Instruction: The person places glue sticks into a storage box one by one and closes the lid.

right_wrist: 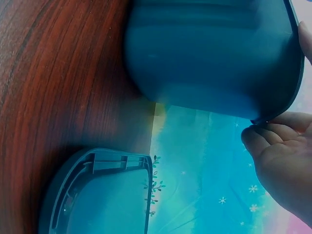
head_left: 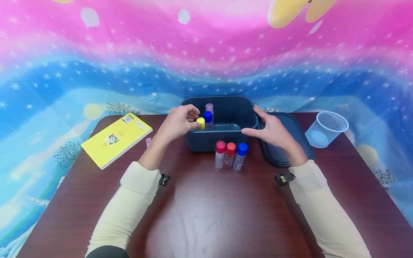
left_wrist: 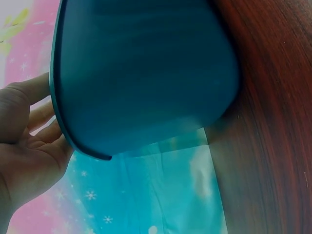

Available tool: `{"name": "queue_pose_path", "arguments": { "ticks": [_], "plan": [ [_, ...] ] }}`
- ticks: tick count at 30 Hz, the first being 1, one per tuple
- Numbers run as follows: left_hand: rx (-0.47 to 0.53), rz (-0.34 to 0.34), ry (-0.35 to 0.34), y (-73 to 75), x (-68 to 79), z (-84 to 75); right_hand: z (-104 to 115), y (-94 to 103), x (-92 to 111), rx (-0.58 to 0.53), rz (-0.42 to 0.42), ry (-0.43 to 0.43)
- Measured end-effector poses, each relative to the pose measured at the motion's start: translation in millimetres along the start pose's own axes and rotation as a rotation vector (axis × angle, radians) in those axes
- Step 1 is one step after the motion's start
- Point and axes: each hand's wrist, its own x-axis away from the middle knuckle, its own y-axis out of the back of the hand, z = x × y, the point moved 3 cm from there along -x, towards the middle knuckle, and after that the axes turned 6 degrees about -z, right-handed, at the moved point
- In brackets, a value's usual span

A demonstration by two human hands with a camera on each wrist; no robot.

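Right wrist view, turned sideways. Bin [right_wrist: 209, 58], dark blue, fills the top, base on the table [right_wrist: 73, 73], rim toward the right edge. Right hand [right_wrist: 287, 168] at right, fingers touching the rim near its lower corner; another digit at the rim higher up, cut off by the frame. Lid [right_wrist: 109, 197] at lower left, ribbed edge showing, apart from bin, partly cropped. Cloth [right_wrist: 204, 165] behind: blue, white snowflakes, pink at lower right, leafy print [right_wrist: 155, 187] just beside lid.
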Motion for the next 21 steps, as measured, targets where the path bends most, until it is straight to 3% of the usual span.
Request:
{"name": "queue_pose_path", "arguments": {
  "ticks": [8, 21],
  "plan": [
    [0.027, -0.029, -0.031, 4.2, 4.5, 1.5, 0.9, -1.0, 0.8, 0.016, -0.002, 0.0],
    [0.024, -0.229, -0.063, 17.2, 8.7, 14.0, 6.8, 6.1, 8.0, -0.065, -0.069, 0.078]
  ]
}}
